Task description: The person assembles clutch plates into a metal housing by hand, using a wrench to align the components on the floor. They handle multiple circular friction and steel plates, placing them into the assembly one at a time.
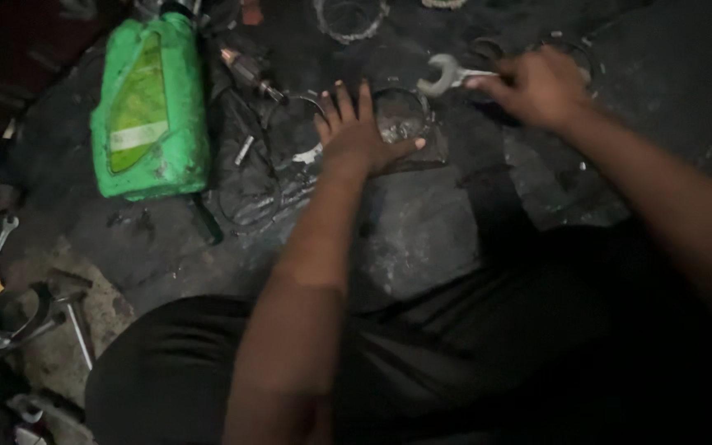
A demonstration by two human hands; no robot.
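Wrench point(447, 78) gripped in right hand point(537, 86) near floor's point(422, 239) far edge, open jaw pointing left toward metal ring point(403, 115); left hand point(360, 132) flat, fingers spread, pressing beside ring. Green jug point(150, 107) far left.

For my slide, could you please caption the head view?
Right hand grips a spanner; left hand lies flat on rings beside a green bottle.

Your landmark is the bright green jug point(152, 107), which carries a yellow-green panel crossed by a pale band. Right of the jug you have a silver-grey spanner point(447, 77) over the black, greasy floor point(422, 231); below the jug, your trousers point(471, 363) are black.
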